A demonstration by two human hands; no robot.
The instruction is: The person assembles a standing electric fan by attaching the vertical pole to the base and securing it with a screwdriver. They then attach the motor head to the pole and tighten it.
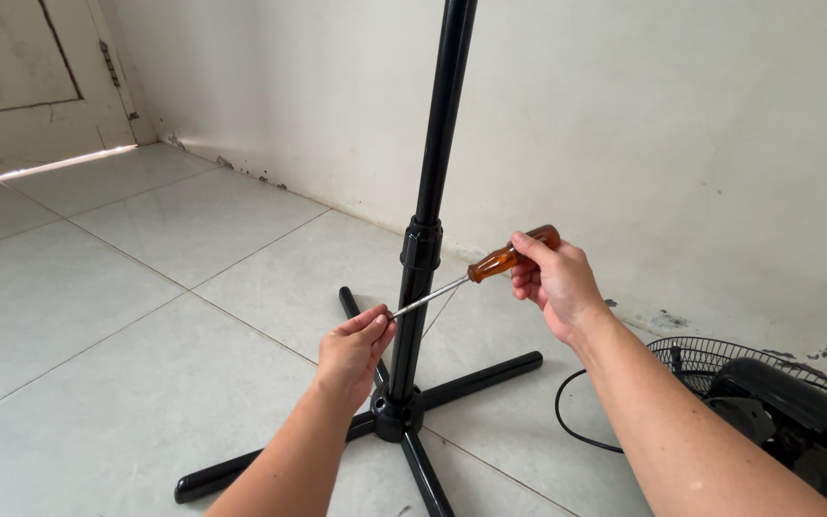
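right hand (557, 282): screwdriver (476, 273) | left hand (351, 349): tip, pole (420, 258)

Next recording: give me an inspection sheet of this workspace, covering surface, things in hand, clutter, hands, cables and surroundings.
Surface: pale tiled floor, grout lines visible.
Things in hand: black fan stand upright on a cross-shaped base; screwdriver with an amber handle, tip at the pole.
Clutter: fan head with wire grille lying on the floor at right.
Hands: right hand in a closed grip on the screwdriver handle; left hand pinching at the screwdriver tip against the pole.
Cables: black cord curling on the floor beside the fan head.
Surroundings: white wall scuffed along its foot; door at far left.
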